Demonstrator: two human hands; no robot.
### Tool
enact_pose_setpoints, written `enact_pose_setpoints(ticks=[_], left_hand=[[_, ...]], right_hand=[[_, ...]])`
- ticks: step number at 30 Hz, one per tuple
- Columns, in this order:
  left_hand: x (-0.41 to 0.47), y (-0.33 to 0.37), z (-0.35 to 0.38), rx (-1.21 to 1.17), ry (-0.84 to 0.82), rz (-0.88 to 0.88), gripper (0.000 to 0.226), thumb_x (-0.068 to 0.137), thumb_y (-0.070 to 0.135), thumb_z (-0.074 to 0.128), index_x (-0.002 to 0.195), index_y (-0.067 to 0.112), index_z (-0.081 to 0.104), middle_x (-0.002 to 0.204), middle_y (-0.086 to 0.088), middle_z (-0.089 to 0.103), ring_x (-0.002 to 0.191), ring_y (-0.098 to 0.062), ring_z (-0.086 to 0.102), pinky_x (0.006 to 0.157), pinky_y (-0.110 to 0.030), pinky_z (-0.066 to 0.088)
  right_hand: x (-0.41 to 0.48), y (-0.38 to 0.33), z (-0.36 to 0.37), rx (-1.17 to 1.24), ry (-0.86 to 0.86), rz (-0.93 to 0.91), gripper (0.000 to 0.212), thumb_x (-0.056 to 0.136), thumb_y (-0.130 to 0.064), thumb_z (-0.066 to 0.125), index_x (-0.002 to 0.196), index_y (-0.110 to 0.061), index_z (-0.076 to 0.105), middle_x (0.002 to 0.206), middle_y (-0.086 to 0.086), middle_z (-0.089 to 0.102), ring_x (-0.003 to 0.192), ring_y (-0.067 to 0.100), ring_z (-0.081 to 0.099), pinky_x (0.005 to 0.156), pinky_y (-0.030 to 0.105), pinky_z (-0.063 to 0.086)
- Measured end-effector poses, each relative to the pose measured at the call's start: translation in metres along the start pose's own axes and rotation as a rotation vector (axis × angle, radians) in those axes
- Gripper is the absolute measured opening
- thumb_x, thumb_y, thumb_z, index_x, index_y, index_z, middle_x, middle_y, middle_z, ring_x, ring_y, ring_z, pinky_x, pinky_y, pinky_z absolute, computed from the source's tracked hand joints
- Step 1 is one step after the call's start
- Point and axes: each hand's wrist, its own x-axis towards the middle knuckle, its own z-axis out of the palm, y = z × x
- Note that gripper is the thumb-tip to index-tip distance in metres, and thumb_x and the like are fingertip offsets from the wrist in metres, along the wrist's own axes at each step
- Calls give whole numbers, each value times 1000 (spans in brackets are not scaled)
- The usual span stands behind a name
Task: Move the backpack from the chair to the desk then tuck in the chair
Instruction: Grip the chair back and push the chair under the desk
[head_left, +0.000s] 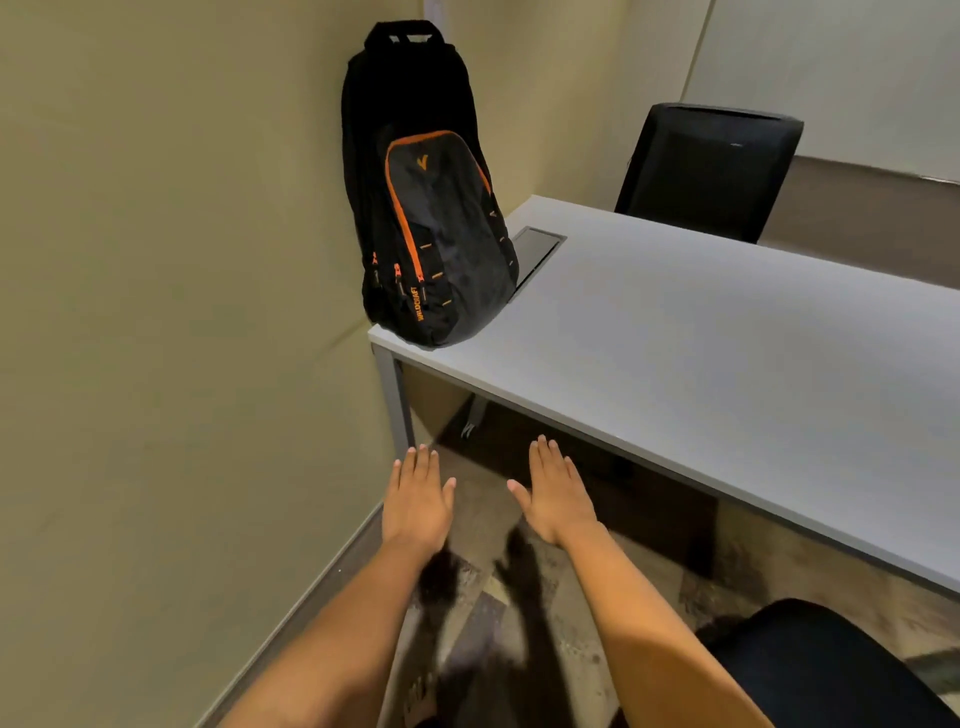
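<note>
A black backpack with orange trim stands upright on the left end of the grey desk, leaning against the beige wall. Both of my arms stretch forward over the floor, below the desk's near edge. My left hand is flat, palm down, fingers apart, holding nothing. My right hand is the same, a hand's width to its right. Part of a black chair seat shows at the bottom right, in front of the desk and outside it, touched by neither hand.
A second black chair stands behind the desk's far side. A grey cable hatch lies in the desktop beside the backpack. The beige wall runs close along the left. A grey desk leg stands near my left hand.
</note>
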Motion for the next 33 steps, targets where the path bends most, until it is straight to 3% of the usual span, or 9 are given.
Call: enact_pose_setpoints(ticks=[18,33], left_hand=[[-196,18,36,-6,-49,2,57,103,39,14,152,9,11,161,-8,6,148,-20,0,119,-35,-3],[-297,95,24,-16,21,113,57,103,38,16,152,8,14,160,-9,10,148,-21,4,119,-35,-1]], right_hand=[[-192,4,74,6,-39,34,71,101,-50,18,152,-8,-8,161,7,-13,148,19,-13,120,34,-6],[-321,63,66,-3,24,95,70,101,-48,19,152,-8,-8,161,7,-14,148,19,-14,120,33,-7]])
